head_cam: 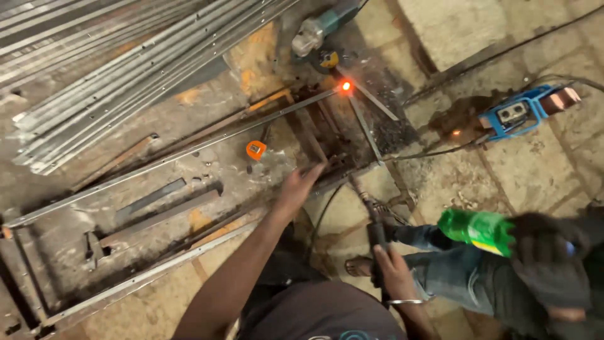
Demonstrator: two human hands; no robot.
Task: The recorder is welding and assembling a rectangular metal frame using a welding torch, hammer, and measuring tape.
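Steel is the material of the long grey rectangular frame [189, 208], which lies flat on the floor and runs on a diagonal from the lower left up to the upper right, where an orange-glowing weld spot [345, 85] sits at its far corner. Of the two hands, the left hand [301, 186] is the nearer to that frame: it reaches forward with fingers spread open, and I cannot tell whether the fingertips touch the near rail or hover just above it. Lower and to the right, the right hand [389, 267] is closed around the dark handle of a welding electrode holder [371, 211], whose rod points up along the same line toward the glowing corner, well ahead of both hands. A small orange tape measure [255, 150] lies inside the frame.
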